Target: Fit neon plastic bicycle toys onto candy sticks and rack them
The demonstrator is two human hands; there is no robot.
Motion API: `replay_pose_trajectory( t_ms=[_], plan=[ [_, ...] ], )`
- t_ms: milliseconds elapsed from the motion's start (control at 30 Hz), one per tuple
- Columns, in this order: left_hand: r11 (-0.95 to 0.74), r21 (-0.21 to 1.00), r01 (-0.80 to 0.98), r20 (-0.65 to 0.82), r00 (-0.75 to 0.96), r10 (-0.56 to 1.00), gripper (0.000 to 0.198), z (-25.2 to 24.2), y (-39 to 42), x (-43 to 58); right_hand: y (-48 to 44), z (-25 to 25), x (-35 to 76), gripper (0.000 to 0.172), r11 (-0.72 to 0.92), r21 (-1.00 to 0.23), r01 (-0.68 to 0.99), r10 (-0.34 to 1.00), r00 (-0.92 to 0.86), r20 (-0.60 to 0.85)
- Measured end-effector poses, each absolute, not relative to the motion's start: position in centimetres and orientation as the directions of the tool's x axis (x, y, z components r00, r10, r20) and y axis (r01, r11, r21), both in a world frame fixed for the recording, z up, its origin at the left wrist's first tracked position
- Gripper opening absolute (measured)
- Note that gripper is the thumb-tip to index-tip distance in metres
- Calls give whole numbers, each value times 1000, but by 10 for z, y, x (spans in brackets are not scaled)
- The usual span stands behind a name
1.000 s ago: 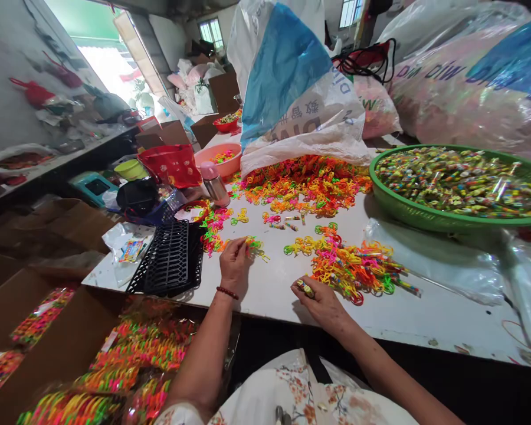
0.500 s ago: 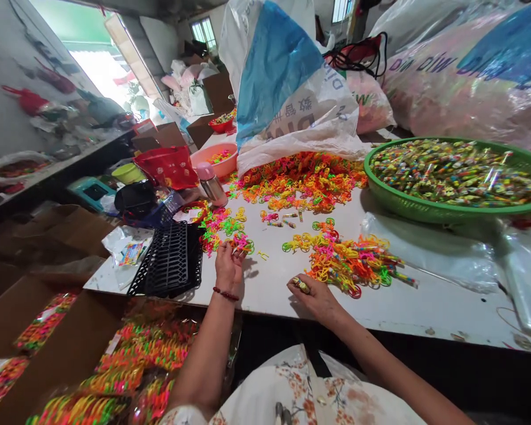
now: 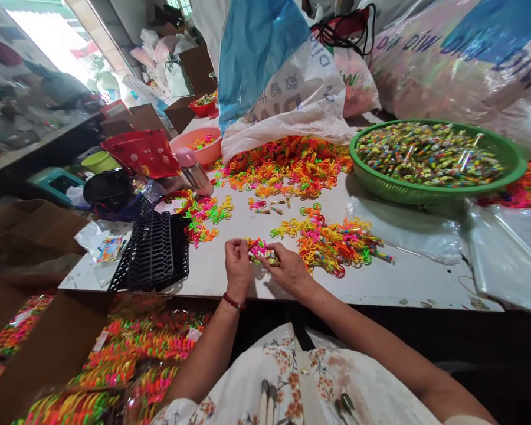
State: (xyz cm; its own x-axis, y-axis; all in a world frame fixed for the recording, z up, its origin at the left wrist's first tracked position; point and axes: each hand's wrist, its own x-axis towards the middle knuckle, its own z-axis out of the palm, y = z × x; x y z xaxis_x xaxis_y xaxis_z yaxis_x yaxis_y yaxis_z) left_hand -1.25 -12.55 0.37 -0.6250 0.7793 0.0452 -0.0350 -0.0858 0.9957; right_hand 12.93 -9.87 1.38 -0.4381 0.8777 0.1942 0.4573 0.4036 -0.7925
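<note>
My left hand [image 3: 238, 264] is closed on small bright plastic pieces [image 3: 257, 247], pink and green, with ring-like ends. My right hand [image 3: 288, 268] meets it from the right, pinching a short patterned candy tube [image 3: 272, 258] against those pieces. Just beyond my right hand lies a heap of orange, yellow and pink ring pieces [image 3: 331, 245], with tubes fixed to some of them. Farther up the table are a few loose tubes [image 3: 277, 208]. A smaller group of pink and green pieces [image 3: 203, 218] lies to the left. My fingers hide part of what I hold.
A green basket [image 3: 429, 192] full of wrapped tubes stands at the right, behind flat plastic bags [image 3: 407, 227]. Black plastic trays [image 3: 153, 251] and a pink-lidded flask [image 3: 197, 174] are at the left. A large sack [image 3: 265, 77] spills ring pieces. Packed bags [image 3: 137, 342] sit in a carton below.
My left hand has lifted plastic pieces from the table near the left group and drawn them back. My right hand has come left with its tube, so both hands now meet.
</note>
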Motion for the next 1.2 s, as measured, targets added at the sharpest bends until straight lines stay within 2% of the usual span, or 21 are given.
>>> replay_pose_trajectory(
  t_ms=[100,267,333,400,467,533,600,667,733,833,900,967,1033,1067,1133,1200],
  plan=[
    [-56,997,-60,7,-620,785,39,1,-129,-9,-94,4,134,28,350,-838,418,897,-406,172],
    [-47,998,-31,25,-510,860,34,-8,-132,-7,-88,-5,139,32,315,-836,449,904,-409,121],
    [-24,997,68,52,-447,893,28,-11,-134,-6,-88,-5,140,36,315,-829,462,913,-385,133],
    [0,967,256,111,-416,903,16,-12,-137,-7,-89,-4,140,38,310,-837,451,918,-369,142],
    [-25,865,501,233,-356,905,3,-11,-140,-8,-88,-2,141,42,296,-850,435,923,-360,137],
    [-81,693,717,351,-237,906,15,-9,-142,-10,-87,-1,141,45,269,-864,425,931,-345,120],
    [-123,524,843,407,-121,905,22,-6,-144,-11,-87,-1,141,46,231,-877,420,939,-333,88],
    [-151,439,886,436,-64,898,23,-4,-144,-12,-89,-1,141,45,218,-876,429,940,-332,71],
    [-167,469,867,460,-78,884,24,-4,-144,-12,-92,0,141,39,280,-845,456,924,-366,109],
    [-123,665,736,424,-237,874,18,-6,-143,-11,-99,4,143,20,436,-739,512,868,-457,196],
    [-46,843,536,287,-376,881,16,-6,-142,-10,-100,8,144,13,481,-696,533,846,-491,208],
    [15,971,240,96,-443,891,29,-6,-141,-11,-98,12,145,18,455,-725,517,854,-485,189],
    [30,1000,1,-27,-420,907,34,-5,-140,-12,-94,15,146,30,345,-819,458,891,-433,133],
    [26,998,-51,-44,-395,918,32,-4,-140,-12,-92,17,146,34,259,-873,414,912,-403,79],
    [6,1000,-5,-7,-357,934,25,-2,-141,-15,-89,19,147,37,39,-952,303,925,-371,-80],
    [-58,982,181,114,-319,941,16,1,-143,-19,-87,20,148,36,-194,-966,173,880,-404,-249]
  ],
)
